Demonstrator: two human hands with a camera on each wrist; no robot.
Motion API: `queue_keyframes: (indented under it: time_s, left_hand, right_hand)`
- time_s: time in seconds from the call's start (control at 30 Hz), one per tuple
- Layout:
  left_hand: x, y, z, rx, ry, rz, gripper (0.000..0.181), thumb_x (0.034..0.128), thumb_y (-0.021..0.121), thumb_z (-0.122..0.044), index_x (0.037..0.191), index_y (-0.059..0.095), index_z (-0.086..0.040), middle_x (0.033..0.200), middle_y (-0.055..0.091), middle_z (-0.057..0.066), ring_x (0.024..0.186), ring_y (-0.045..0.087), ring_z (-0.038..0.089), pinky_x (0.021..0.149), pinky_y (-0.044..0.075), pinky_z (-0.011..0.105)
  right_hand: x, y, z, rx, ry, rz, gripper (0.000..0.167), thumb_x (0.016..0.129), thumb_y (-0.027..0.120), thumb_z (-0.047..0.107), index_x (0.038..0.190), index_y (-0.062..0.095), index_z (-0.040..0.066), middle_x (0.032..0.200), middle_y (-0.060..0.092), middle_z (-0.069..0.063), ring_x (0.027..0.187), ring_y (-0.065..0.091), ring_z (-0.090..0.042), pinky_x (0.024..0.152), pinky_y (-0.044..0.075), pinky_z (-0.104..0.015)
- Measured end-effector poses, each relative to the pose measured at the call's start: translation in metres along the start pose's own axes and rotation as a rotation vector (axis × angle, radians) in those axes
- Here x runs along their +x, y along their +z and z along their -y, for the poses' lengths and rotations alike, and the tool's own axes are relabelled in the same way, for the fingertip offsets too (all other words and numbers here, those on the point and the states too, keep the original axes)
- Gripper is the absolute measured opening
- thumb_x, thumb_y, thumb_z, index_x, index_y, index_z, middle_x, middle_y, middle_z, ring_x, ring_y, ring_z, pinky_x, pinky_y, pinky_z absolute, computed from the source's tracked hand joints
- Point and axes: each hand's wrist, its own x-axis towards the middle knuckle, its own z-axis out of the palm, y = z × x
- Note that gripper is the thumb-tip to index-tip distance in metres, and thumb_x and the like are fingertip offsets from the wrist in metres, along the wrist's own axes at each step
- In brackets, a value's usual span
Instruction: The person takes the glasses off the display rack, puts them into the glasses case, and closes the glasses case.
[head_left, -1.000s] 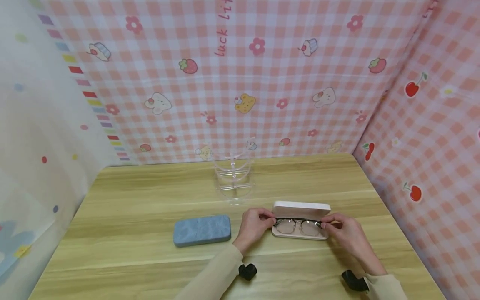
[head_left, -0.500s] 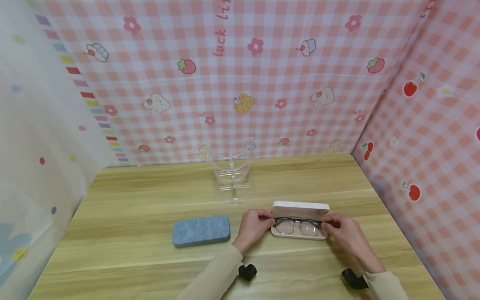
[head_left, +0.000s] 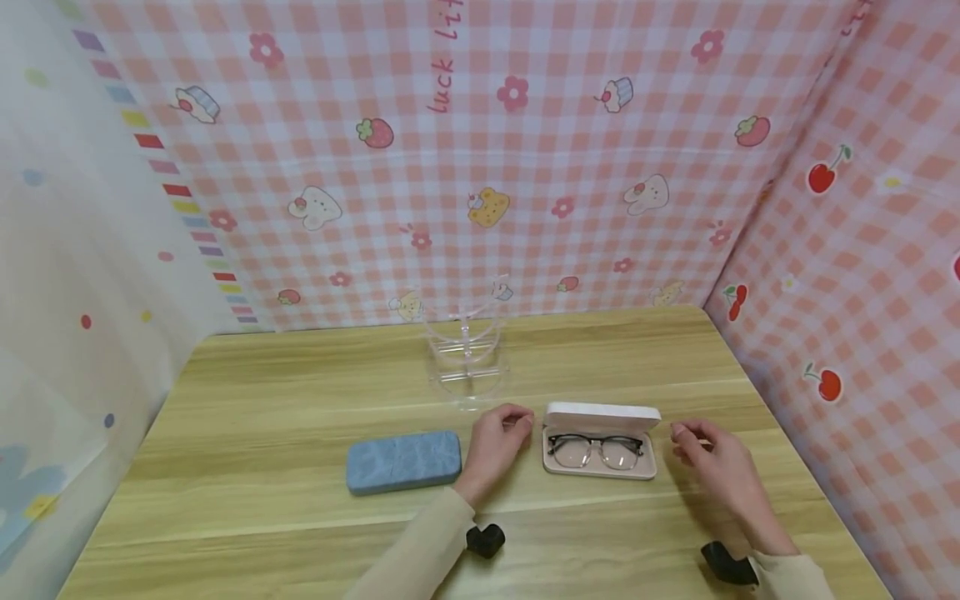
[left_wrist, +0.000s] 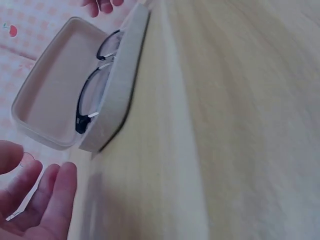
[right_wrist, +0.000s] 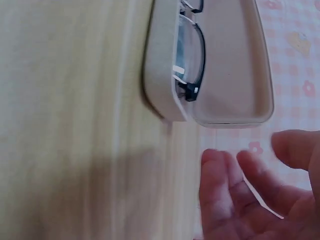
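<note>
Black-rimmed eyeglasses (head_left: 596, 451) lie inside a pale, opened glasses case (head_left: 600, 476) on the table's right half, with its lid (left_wrist: 55, 82) raised at the back. Just left of the case is my left hand (head_left: 495, 446), apart from it, its fingers loosely bent around nothing. On the other side my right hand (head_left: 718, 467) is also off the case and holds nothing; the right wrist view shows its thumb and fingers (right_wrist: 215, 185) spread apart. A closed blue glasses case (head_left: 403, 462) lies left of my left hand.
A clear, see-through stand (head_left: 467, 358) is at the back middle of the wooden table (head_left: 285, 400). Patterned cloth hangs behind the table and along both sides.
Both hands held the eyeglasses at their ends before. They have let go and moved outward, left and right, leaving the eyeglasses in the case.
</note>
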Motion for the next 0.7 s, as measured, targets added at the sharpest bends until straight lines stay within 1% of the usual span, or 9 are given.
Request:
queue_keyframes:
  time_s: [0.1,0.17,0.23,0.33,0.4,0.53,0.7]
  left_hand:
    - [0.003,0.002,-0.002,-0.112,-0.06,0.016,0.023,0.1006,0.066,-0.013,0.113,0.073,0.005,0.096,0.074,0.017,0.087,0.073,0.03,0.075,0.063,0.031]
    - [0.004,0.003,-0.005,-0.142,-0.091,0.034,0.027,0.1018,0.065,-0.017,0.117,0.072,0.004,0.102,0.074,0.018,0.093,0.072,0.03,0.08,0.064,0.035]
    - [0.005,0.005,-0.007,-0.171,-0.113,0.054,0.03,0.1025,0.065,-0.019,0.12,0.07,0.005,0.105,0.073,0.018,0.097,0.072,0.031,0.083,0.064,0.037]
    - [0.007,0.008,-0.011,-0.167,-0.128,0.07,0.037,0.1027,0.065,-0.027,0.122,0.07,0.004,0.103,0.074,0.016,0.096,0.072,0.029,0.082,0.064,0.039]
    - [0.008,0.01,-0.013,-0.155,-0.142,0.079,0.041,0.1021,0.066,-0.033,0.121,0.07,0.003,0.102,0.074,0.014,0.094,0.073,0.026,0.082,0.064,0.039]
    - [0.01,0.011,-0.016,-0.11,-0.16,0.096,0.046,0.0995,0.068,-0.042,0.12,0.072,-0.001,0.102,0.075,0.011,0.091,0.072,0.021,0.082,0.064,0.037]
    - [0.011,0.01,-0.017,-0.074,-0.17,0.105,0.049,0.0978,0.068,-0.048,0.119,0.072,-0.004,0.107,0.076,0.01,0.09,0.073,0.018,0.082,0.063,0.036]
  right_hand:
    - [0.003,0.0,0.003,0.058,-0.014,0.021,0.051,0.111,0.048,0.032,0.133,0.056,-0.013,0.12,0.067,-0.032,0.097,0.074,-0.028,0.078,0.063,-0.028]
    - [0.004,0.0,0.005,0.075,-0.018,0.056,0.056,0.112,0.044,0.036,0.139,0.052,-0.013,0.124,0.065,-0.034,0.104,0.072,-0.039,0.081,0.064,-0.035]
    - [0.007,0.002,0.006,0.098,-0.017,0.104,0.059,0.113,0.041,0.037,0.144,0.047,-0.013,0.128,0.062,-0.036,0.108,0.069,-0.043,0.083,0.063,-0.042]
    - [0.011,0.005,0.009,0.117,0.004,0.164,0.062,0.113,0.038,0.039,0.147,0.043,-0.013,0.129,0.062,-0.036,0.109,0.069,-0.043,0.085,0.063,-0.045]
    - [0.012,0.008,0.01,0.122,0.018,0.188,0.064,0.113,0.037,0.04,0.148,0.041,-0.013,0.127,0.062,-0.036,0.11,0.068,-0.043,0.086,0.062,-0.046]
    - [0.013,0.011,0.014,0.133,0.04,0.2,0.064,0.113,0.038,0.04,0.148,0.04,-0.014,0.126,0.062,-0.037,0.111,0.067,-0.044,0.087,0.062,-0.045]
    - [0.015,0.013,0.017,0.153,0.025,0.204,0.063,0.113,0.041,0.038,0.147,0.041,-0.015,0.128,0.059,-0.04,0.112,0.067,-0.046,0.089,0.062,-0.045]
